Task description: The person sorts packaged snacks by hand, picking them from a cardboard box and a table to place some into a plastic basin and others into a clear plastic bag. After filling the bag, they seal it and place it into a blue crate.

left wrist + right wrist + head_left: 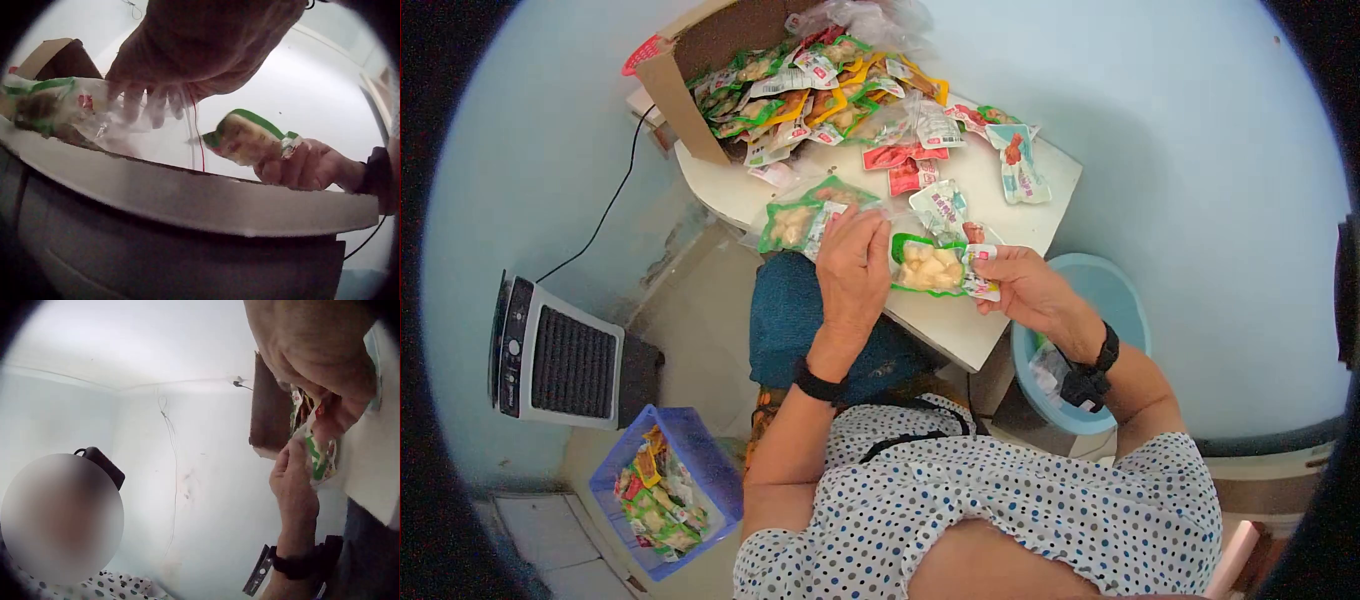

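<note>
My right hand [1037,292] pinches the white printed end of a green-edged food packet [927,266] with pale chunks showing through its window. The packet lies level with the table's front edge in the head view. My left hand [852,262] grips a clear plastic bag [140,128] at its mouth, the fingers showing through the film in the left wrist view. Inside that bag are green-edged packets [788,226]. Just behind the right hand's packet lies a white-and-teal packet [940,207] on the white table [1040,225].
A cardboard box [690,110] lies on its side, spilling several packets [800,100] onto the table. Another white-and-teal packet [1020,165] rests at the right. Below stand a light blue bucket [1135,300], a purple crate [722,475] with packets and an air cooler [570,360].
</note>
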A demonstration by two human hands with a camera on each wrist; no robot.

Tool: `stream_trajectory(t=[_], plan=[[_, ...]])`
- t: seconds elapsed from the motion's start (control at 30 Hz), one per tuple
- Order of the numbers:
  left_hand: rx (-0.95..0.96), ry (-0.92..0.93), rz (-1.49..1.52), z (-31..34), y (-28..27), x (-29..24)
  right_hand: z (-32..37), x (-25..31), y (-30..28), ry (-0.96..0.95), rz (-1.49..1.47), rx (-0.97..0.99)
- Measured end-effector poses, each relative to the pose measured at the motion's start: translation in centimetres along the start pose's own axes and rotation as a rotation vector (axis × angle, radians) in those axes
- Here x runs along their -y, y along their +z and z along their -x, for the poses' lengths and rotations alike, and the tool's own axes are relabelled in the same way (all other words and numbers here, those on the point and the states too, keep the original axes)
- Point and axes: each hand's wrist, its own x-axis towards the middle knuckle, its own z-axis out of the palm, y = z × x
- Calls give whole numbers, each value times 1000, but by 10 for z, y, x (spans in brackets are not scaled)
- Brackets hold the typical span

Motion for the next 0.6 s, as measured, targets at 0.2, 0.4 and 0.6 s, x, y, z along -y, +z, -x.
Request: stream_trajectory(t=[0.2, 0.4, 0.6], plan=[[56, 129, -139, -1, -2, -5, -15, -14, 33, -83, -209, -76], [85, 170, -190, -1, -4, -5, -29, -21, 47, -165, -186, -49], [79, 155, -146, -1, -2, -5, -56, -24, 51, -172, -181, -43]])
